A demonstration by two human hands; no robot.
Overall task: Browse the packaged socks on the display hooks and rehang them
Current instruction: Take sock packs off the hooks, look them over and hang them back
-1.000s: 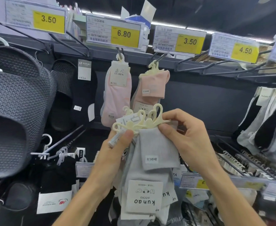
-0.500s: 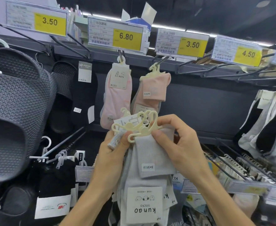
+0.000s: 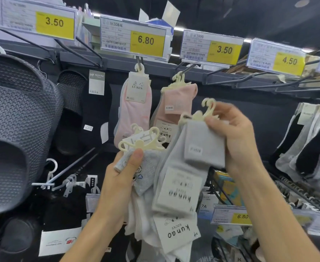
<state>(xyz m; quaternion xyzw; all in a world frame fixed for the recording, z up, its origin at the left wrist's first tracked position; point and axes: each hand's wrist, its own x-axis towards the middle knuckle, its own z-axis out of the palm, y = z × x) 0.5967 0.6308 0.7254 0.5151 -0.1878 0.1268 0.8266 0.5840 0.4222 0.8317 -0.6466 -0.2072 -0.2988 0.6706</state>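
A grey sock pack (image 3: pixel 202 148) is pinched at its top edge by the right hand (image 3: pixel 236 140), thumb in front and fingers curled behind, just beneath the cream hanger (image 3: pixel 207 110) clipped to it. The pack is held in mid-air, right of centre, on no hook. It is tilted so that its lower part, with a paper card (image 3: pixel 178 190) printed "kunao", swings down to the left.

A bundle of sock packs (image 3: pixel 146 173) is gripped by the left hand (image 3: pixel 119 180), lower and to the left. The thumb is pressed on the front just below a second cream hanger (image 3: pixel 140 144). White socks (image 3: pixel 146 229) from the bundle hang beneath the hand. The grey pack overlaps the bundle, but whether the two touch cannot be told.

Farther back, pink socks (image 3: pixel 178 103) are hung on a display hook (image 3: pixel 185 69) under the 3.50 price tag (image 3: pixel 210 47). Paler pink LUREN socks (image 3: pixel 134 112) are hung just to their left under the 6.80 price tag (image 3: pixel 132 37). Dark perforated slippers (image 3: pixel 17 120) are displayed at the left edge, and grey and black socks (image 3: pixel 306 140) are hung at the right edge.
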